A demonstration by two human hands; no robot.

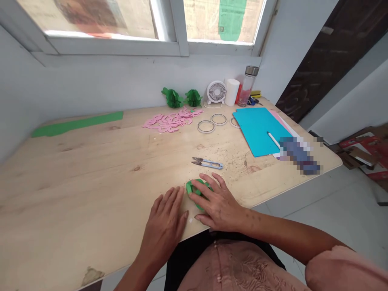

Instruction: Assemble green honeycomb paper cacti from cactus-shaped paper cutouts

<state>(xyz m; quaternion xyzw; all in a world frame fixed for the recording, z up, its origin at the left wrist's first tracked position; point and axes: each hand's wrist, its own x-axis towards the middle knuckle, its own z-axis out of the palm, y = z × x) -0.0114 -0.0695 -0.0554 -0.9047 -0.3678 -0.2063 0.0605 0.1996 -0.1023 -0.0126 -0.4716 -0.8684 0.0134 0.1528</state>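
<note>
Green paper pieces point(189, 188) lie near the table's front edge, partly covered by my right hand point(216, 202). The fingers of that hand are spread over the paper and touch it from above. My left hand point(165, 222) rests palm down on the table just left of the paper, its fingers stretched out and holding nothing. Beyond my hands lies a pair of blue-handled thread snips point(207, 163), blades pointing left. A tiny white scrap point(190, 220) sits between my two thumbs.
Pink paper cutouts point(172, 121), tape rolls point(206, 126) and two green paper turtle-like shapes point(172, 98) lie toward the wall. A small fan point(216, 92) and a glass bottle point(247, 87) stand behind. Blue sheets point(260, 129) and a marker point(273, 140) are at right.
</note>
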